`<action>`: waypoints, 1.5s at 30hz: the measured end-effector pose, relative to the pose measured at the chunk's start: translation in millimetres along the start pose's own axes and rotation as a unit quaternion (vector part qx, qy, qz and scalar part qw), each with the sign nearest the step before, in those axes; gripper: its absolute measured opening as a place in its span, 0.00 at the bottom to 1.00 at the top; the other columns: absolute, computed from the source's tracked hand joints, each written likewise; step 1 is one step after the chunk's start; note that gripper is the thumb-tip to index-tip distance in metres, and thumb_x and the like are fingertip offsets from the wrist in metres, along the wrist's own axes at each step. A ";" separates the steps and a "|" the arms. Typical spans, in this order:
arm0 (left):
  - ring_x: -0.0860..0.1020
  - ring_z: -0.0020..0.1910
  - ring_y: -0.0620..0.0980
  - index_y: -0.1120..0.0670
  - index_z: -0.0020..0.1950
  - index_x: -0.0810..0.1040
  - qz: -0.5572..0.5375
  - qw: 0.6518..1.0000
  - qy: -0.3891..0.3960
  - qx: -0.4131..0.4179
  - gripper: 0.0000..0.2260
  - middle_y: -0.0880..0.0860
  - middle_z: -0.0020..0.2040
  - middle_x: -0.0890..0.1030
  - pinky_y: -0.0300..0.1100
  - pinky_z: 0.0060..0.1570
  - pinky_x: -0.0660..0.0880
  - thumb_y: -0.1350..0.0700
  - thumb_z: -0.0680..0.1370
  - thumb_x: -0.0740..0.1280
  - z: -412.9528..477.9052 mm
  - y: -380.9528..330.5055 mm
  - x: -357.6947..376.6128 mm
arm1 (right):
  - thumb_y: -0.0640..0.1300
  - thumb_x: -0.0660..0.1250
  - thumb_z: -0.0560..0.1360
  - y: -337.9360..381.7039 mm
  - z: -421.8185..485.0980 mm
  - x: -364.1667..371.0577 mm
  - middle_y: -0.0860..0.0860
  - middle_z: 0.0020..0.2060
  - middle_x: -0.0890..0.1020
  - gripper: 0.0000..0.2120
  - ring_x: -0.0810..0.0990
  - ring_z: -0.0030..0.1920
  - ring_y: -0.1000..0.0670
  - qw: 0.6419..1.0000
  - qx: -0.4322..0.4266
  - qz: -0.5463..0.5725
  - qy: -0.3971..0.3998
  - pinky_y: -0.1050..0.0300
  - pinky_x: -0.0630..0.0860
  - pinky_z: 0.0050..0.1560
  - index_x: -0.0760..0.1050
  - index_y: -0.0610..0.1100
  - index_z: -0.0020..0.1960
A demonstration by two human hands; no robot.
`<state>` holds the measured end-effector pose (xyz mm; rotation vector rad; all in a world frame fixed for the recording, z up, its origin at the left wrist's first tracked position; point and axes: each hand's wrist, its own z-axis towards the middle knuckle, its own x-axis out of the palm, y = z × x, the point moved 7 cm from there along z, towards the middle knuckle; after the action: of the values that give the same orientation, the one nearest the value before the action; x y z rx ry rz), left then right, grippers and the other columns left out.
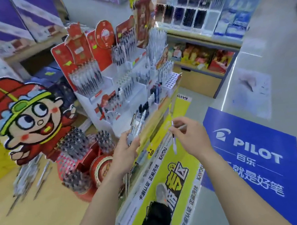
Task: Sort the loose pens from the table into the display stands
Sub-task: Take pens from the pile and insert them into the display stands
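My left hand [127, 148] grips a bundle of pens [136, 126], clear barrels with dark ends, fingers curled round its lower end, tops angled up toward the white tiered display stands [106, 102]. My right hand [190, 137] pinches a single pen [174, 142] near its top between thumb and fingertips. It's a white barrel hanging near-vertical just past the table [54, 214] front edge, both forearms reaching forward.

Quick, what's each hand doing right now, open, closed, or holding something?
Left hand: closed, gripping a bundle of pens.
Right hand: closed, pinching a single white pen that hangs downward.
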<state>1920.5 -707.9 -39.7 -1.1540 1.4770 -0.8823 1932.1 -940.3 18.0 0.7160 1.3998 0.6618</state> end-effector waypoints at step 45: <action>0.68 0.29 0.43 0.46 0.63 0.73 -0.103 0.927 -0.318 -0.171 0.08 0.50 0.39 0.75 0.37 0.27 0.66 0.54 0.84 0.64 361.5 -95.1 229.4 | 0.40 0.71 0.78 -200.9 566.3 24.3 0.54 0.44 0.83 0.06 0.82 0.47 0.55 0.942 -0.133 0.083 0.296 0.65 0.77 0.49 0.81 0.45 0.55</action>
<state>2289.1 -940.1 -89.8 -1.6842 0.9944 -0.3188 2497.5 -1078.9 -133.0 0.4332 1.7562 1.2484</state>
